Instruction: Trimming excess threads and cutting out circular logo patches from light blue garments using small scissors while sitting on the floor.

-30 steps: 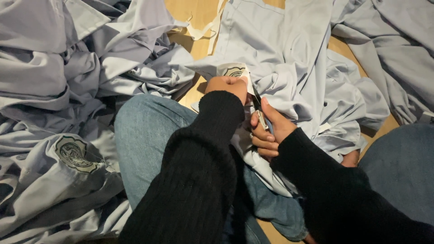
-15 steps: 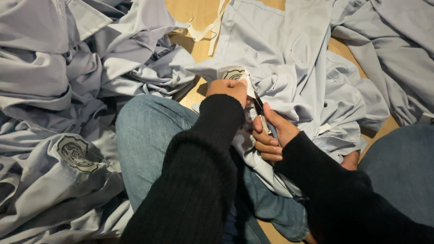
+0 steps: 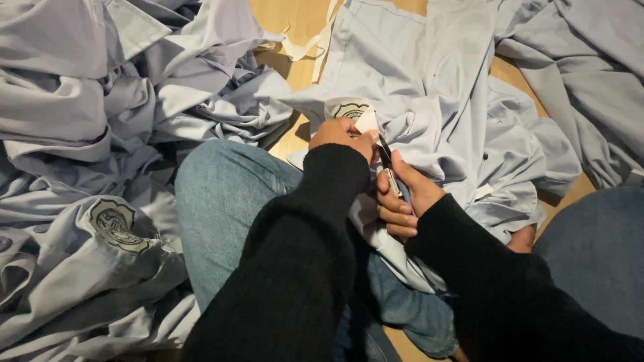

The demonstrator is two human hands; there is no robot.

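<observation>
Head view: left hand (image 3: 343, 136) w/ fingers curled shut, pinching a round embroidered badge patch (image 3: 350, 109) on the pale blue cotton shirt (image 3: 429, 87) spread over the lap; right hand (image 3: 402, 194) closed round small dark-handled scissors (image 3: 387, 166), blades at the patch edge; heap of similar pale blue shirts (image 3: 100, 134) lies left, on wooden floor (image 3: 295, 20); blue jeans knee (image 3: 221, 194) beneath.

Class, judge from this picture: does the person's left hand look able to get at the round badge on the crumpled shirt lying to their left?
Probably yes. The badge lies uncovered beside the left knee, nothing over it. But the left hand is busy pinching another shirt's patch.
</observation>
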